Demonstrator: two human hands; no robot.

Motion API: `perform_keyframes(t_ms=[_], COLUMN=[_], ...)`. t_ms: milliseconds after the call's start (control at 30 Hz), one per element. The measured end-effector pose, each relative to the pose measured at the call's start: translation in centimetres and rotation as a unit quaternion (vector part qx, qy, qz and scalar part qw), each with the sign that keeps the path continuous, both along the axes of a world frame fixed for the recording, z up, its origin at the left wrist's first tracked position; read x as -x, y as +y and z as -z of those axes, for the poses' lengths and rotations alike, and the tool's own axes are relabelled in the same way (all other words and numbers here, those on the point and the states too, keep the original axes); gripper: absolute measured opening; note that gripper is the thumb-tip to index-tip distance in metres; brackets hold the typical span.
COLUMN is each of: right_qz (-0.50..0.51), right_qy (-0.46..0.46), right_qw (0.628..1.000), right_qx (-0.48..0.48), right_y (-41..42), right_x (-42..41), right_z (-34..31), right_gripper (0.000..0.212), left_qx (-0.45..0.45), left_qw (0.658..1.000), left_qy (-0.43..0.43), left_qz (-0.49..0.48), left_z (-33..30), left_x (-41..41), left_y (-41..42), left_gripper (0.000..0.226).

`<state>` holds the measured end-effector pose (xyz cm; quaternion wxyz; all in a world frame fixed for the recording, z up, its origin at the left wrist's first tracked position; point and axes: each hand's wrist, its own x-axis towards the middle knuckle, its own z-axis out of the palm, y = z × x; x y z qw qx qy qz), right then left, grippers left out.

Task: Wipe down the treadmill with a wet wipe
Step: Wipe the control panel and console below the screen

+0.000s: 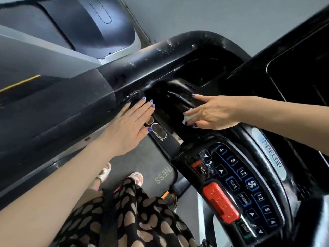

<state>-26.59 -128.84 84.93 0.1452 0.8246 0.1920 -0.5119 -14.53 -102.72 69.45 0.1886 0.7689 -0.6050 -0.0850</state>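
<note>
Left hand (129,124) lies flat, fingers straight, pressed on the handrail (74,111) just left of the console tray (170,104), holding nothing. Thumb sits next to the oval sensor pad (158,131) below the tray. Right hand (211,113) pinches a small wadded white wipe (189,117) between thumb and curled lower fingers; index finger sticks straight out toward the tray's far wall. Wipe sits at the tray's right edge, at or just above the glossy black surface; contact can't be told for sure.

Progress, as a judgement: partway. The tube (187,43) above the tray shows whitish streaks and smears, either wet residue from wiping or leftover grime; can't tell which. The tray itself looks wet and shiny in spots, so it seems to be the area being worked now. The keypad (245,186) below and right of the tray, with the red stop clip (220,202) and the logo strip (270,154), shows no clear wipe marks. The handrail under the left hand looks dull and dusty, likely not done. The belt (140,157), well below the tray, is untouched as far as visible. Most surfaces likely remain.
</note>
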Motion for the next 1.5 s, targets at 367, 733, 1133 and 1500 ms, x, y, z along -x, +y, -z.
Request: perform_keyframes(t_ms=[367, 733, 1133, 1500], right_qz=[-0.053, 0.317, 0.393, 0.509], right_qy=[0.0, -0.131, -0.308, -0.629], right_qw=[0.997, 0.938, 0.864, 0.585], right_qx=[0.046, -0.052, -0.063, -0.063], right_y=[4.2, 2.4, 2.4, 7.0], right_x=[-0.1, 4.5, 6.3, 5.1], right_z=[1.6, -0.6, 0.8, -0.1], right_gripper=[0.032, 0.037, 0.039, 0.024], left_qx=[-0.003, 0.003, 0.0, -0.009], left_qw=[0.997, 0.996, 0.991, 0.986], left_qy=[0.008, 0.008, -0.019, -0.06], left_qz=[0.075, 0.094, 0.131, 0.152], left_z=[0.0, 0.2, 0.1, -3.0], left_x=[-1.9, -2.2, -3.0, -3.3], left_y=[0.6, 0.5, 0.3, 2.1], left_gripper=[0.068, 0.067, 0.068, 0.073])
